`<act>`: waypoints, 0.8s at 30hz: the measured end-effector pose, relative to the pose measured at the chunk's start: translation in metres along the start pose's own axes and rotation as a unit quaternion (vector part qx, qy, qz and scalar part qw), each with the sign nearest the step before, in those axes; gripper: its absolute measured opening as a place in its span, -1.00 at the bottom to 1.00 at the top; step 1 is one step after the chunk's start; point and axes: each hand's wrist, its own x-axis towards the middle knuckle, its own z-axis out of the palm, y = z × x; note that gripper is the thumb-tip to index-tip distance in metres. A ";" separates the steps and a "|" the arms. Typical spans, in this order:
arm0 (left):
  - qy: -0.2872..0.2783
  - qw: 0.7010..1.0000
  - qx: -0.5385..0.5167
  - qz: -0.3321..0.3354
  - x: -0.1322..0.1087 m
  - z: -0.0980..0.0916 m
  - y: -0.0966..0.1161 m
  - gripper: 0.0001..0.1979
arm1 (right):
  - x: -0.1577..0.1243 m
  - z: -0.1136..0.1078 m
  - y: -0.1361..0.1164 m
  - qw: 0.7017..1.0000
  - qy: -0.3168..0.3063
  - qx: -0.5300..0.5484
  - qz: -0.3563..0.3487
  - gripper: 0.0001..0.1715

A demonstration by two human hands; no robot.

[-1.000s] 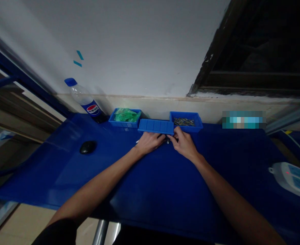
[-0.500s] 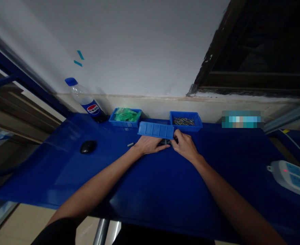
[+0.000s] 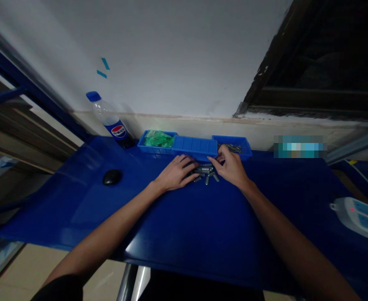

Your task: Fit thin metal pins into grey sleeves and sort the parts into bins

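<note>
A small pile of grey metal pieces [image 3: 206, 172] lies on the blue table [image 3: 184, 225] between my hands. My left hand [image 3: 175, 173] rests on the table at the pile's left side, fingers bent and touching the pieces. My right hand [image 3: 230, 166] is at the pile's right side, fingers curled with the tips near the edge of the middle blue bin [image 3: 195, 147]; what they pinch is hidden. That bin sits just behind the pile.
A blue bin with green bags [image 3: 156, 140] stands left of the middle bin, a blue bin of thin metal pins [image 3: 234, 147] to its right. A cola bottle [image 3: 111, 121] leans at the wall, a black mouse [image 3: 111, 177] lies left, a white power strip [image 3: 359, 217] right.
Both hands have drawn slightly apart, which uncovers the pile of grey metal pieces. The small piece lying left of my left hand is no longer seen. The view shifted a little.
</note>
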 end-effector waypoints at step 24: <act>0.011 0.984 -0.174 0.040 0.030 0.020 0.005 -0.64 | 0.028 -0.032 0.017 0.987 0.076 -0.119 0.076 -0.79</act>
